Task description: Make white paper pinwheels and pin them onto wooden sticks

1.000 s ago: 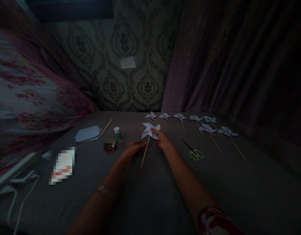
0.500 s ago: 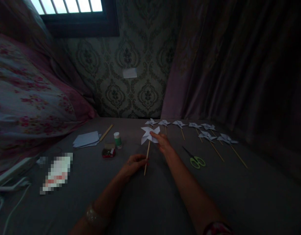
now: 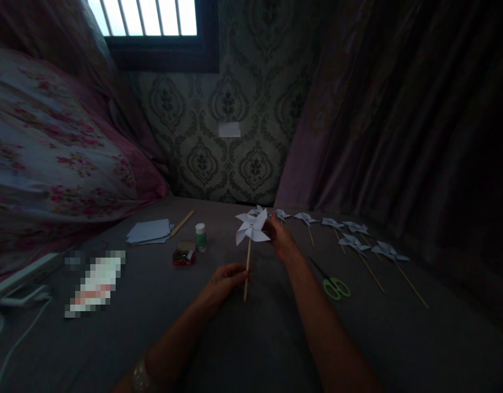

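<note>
A white paper pinwheel with a small shiny pin at its centre stands upright on a thin wooden stick. The lower part of that stick is pinched between the thumb and fingers of my left hand. Just right of the paper blades is my right hand, its thumb raised and apart from the fingers, which are partly hidden behind a blade. Several finished pinwheels on sticks lie to the right and behind. Green-handled scissors rest right of my right forearm.
On the left are a stack of white paper, wooden sticks, a glue stick and a small red box of pins. A power strip with white cables lies at the far left. A patterned wall and curtains border the grey surface.
My right thumb has come off the pinwheel's centre, and the hand has shifted to the right of the blades. The blades have turned. My left hand keeps its hold on the stick.
</note>
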Available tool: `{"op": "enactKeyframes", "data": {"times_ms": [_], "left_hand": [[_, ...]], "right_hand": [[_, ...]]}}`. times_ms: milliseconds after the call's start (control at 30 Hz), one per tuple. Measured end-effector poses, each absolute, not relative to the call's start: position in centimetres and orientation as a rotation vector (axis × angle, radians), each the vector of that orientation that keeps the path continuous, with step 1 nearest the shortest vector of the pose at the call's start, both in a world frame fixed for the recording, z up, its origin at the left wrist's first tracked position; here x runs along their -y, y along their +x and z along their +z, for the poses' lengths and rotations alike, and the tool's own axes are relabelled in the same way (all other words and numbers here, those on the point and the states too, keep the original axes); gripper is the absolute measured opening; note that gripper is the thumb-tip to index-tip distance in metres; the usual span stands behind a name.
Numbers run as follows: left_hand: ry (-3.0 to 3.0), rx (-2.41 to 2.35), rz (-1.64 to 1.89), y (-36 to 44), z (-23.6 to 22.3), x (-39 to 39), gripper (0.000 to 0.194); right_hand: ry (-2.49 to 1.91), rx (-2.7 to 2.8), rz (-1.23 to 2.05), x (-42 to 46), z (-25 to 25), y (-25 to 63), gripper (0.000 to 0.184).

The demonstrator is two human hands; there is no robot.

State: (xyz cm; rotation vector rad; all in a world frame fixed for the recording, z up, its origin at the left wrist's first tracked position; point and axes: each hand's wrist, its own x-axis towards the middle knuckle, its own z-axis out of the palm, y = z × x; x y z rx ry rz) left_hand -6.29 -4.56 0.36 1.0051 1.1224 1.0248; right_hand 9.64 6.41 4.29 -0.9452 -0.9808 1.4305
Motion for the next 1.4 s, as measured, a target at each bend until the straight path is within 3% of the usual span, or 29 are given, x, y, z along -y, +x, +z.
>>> {"op": "enactKeyframes", "data": {"times_ms": [267, 500, 667, 867, 1400], "left_hand": [[1.099, -1.208, 1.142, -6.3, 1.4, 4.8, 0.021], [1.165, -1.253, 1.189, -6.2, 1.4, 4.9, 0.028], [1.170, -1.296, 1.197, -6.3, 1.6, 5.0, 0.033], [1.094, -1.321, 1.246, -7.0, 1.2, 4.5, 0.040], [1.101, -1.336, 1.332, -7.9, 1.4, 4.1, 0.041]], "right_hand": [[-0.978, 1.093, 1.025, -5.6, 5.9, 10.0, 0.029], [-1.130, 1.338, 0.692, -4.3, 5.5, 7.0, 0.054], [-1.057, 1.460, 0.400, -4.0, 6.2, 8.2, 0.034], [-1.075, 1.773, -0.020, -4.0, 7.6, 11.8, 0.029], [-1.111, 1.959, -0.090, -3.8, 7.8, 13.8, 0.014]]}}
